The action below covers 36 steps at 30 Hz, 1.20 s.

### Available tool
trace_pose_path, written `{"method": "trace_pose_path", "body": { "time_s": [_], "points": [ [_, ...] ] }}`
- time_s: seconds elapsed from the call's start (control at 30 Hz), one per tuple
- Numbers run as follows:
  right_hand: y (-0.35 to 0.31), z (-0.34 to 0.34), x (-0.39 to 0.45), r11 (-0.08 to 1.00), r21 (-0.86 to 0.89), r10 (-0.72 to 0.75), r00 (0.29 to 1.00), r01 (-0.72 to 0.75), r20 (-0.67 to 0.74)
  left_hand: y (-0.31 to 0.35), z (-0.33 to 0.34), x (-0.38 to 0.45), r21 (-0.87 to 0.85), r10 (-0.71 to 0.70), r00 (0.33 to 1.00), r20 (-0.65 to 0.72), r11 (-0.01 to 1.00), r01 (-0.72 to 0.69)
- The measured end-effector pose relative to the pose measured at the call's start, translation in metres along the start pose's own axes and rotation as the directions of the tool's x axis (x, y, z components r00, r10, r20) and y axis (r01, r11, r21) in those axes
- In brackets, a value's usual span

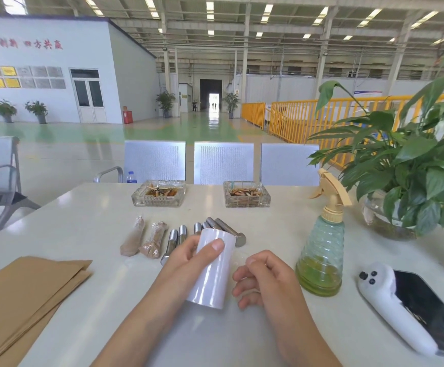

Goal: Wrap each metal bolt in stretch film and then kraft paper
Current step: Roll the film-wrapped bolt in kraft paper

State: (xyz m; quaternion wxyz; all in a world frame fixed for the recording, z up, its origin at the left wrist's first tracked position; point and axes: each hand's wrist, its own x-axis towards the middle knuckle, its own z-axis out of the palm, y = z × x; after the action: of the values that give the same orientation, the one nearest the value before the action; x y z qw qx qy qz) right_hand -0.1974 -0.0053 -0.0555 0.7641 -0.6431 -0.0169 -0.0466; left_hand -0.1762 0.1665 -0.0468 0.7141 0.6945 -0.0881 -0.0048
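My left hand grips a white roll of stretch film above the middle of the white table, thumb across its upper part. My right hand is just right of the roll, fingers curled, thumb and forefinger pinched on what looks like the clear loose end of the film. Behind the roll lie several bare metal bolts, partly hidden by it. Two bolts wrapped in kraft paper lie left of them. A stack of kraft paper sheets sits at the front left.
Two glass ashtrays stand at the table's far side. At the right are a green spray bottle, a potted plant in a glass bowl and a white device beside a dark phone. Metal chairs stand behind the table.
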Motion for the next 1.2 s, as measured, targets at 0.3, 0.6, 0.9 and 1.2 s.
{"method": "trace_pose_path", "body": {
  "time_s": [0.3, 0.6, 0.9, 1.2],
  "points": [
    [0.001, -0.005, -0.002, 0.996, 0.048, -0.075, 0.996, 0.077, -0.050, 0.003, -0.002, -0.003, 0.059, -0.035, 0.998, 0.061, 0.998, 0.031],
    [0.006, 0.001, -0.010, 0.851, -0.399, -0.317, 0.939, 0.342, 0.131, 0.011, -0.008, 0.000, 0.103, -0.177, 0.983, 0.045, 0.980, 0.172],
    [0.004, 0.006, -0.014, 0.856, -0.370, -0.323, 0.932, 0.361, 0.163, 0.012, -0.004, -0.005, -0.087, -0.349, 0.937, 0.027, 0.933, 0.350],
    [0.002, 0.003, -0.012, 0.866, -0.333, -0.300, 0.921, 0.372, 0.250, 0.012, -0.011, -0.003, -0.129, -0.440, 0.897, 0.033, 0.888, 0.441]
  ]
}}
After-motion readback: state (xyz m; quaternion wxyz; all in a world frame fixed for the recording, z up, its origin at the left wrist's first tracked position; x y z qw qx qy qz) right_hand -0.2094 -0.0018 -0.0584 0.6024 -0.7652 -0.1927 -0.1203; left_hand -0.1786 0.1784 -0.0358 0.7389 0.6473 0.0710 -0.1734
